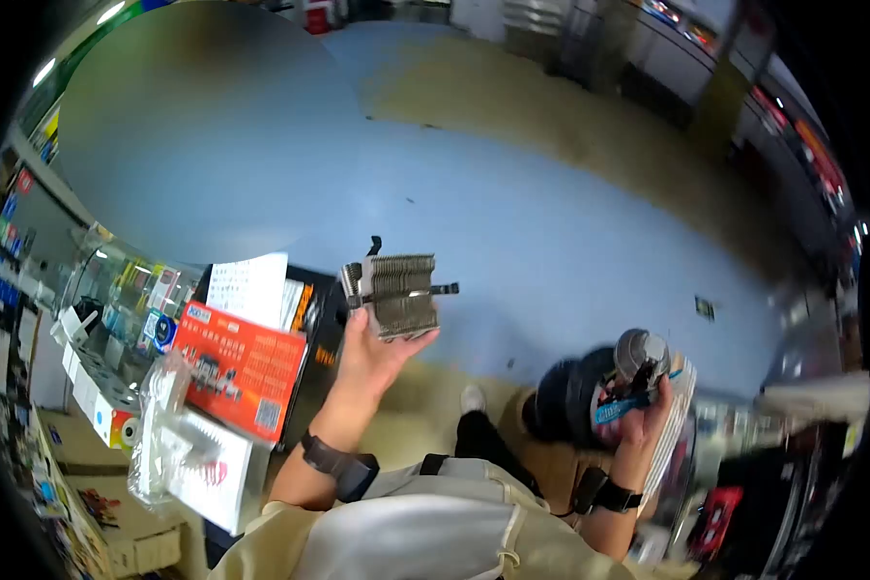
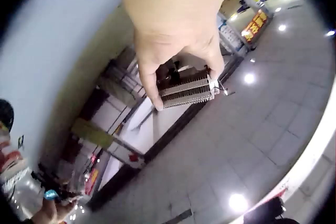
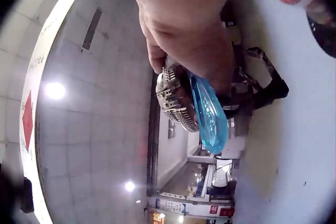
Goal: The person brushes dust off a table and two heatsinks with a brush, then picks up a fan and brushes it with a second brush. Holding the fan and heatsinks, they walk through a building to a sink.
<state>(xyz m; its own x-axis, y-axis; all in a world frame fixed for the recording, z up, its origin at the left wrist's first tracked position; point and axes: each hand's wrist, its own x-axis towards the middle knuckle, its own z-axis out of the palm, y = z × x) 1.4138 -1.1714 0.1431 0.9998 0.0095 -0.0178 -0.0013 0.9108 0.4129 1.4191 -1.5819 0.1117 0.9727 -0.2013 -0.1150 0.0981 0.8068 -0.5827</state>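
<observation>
My left hand (image 1: 382, 356) grips a grey finned metal heatsink (image 1: 403, 300) by its lower end, raised in front of the body. Dark clip arms stick out from its top and side. In the left wrist view, thumb and fingers span the fins of the heatsink (image 2: 186, 91). Lower on the right, my right hand (image 1: 645, 418) holds a round metal piece (image 1: 640, 354) together with a bright blue piece (image 1: 621, 410). The right wrist view shows toothed metal fins on the round piece (image 3: 173, 100) beside the glossy, see-through blue piece (image 3: 211, 119). The right fingers are partly hidden.
On the left, a red-orange printed box (image 1: 237, 372), a white box (image 1: 217, 474) and clear plastic packaging (image 1: 157, 435) lie on a counter. A dark round container (image 1: 565, 401) stands near the right hand. Blue floor (image 1: 512, 232) spreads ahead.
</observation>
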